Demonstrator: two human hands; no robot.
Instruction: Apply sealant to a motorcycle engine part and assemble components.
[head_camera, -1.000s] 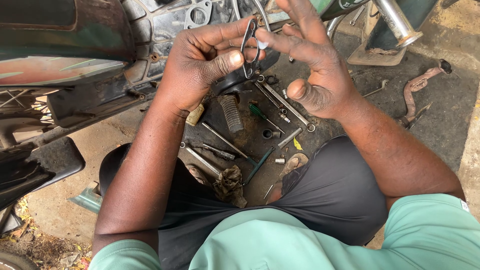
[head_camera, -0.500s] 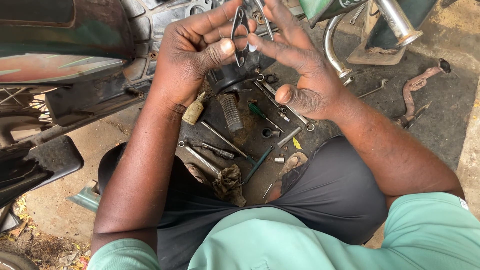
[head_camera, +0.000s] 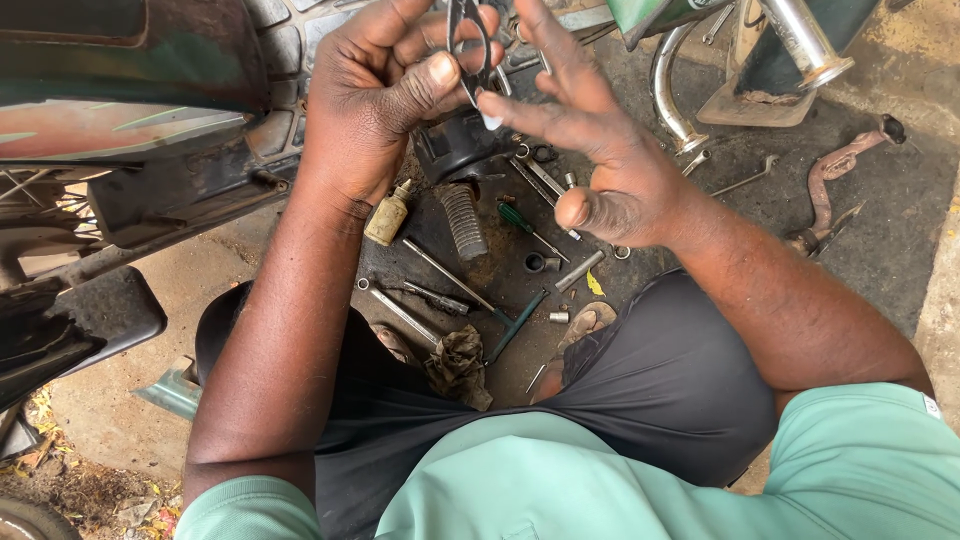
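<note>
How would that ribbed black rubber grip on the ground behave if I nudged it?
The ribbed black rubber grip is cylindrical and lies on its side, so it would probably roll. Its ribs likely give good purchase. It looks like rubber, so probably light and slightly flexible.

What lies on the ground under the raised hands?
A black cap, ribbed grip, small bottle, spanners and sockets. The hands and held gasket cover whatever lies farther up.

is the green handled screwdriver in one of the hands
No, the green-handled screwdriver lies on the oily ground among the tools, while the left hand and right hand hold a thin metal gasket above it.
</note>
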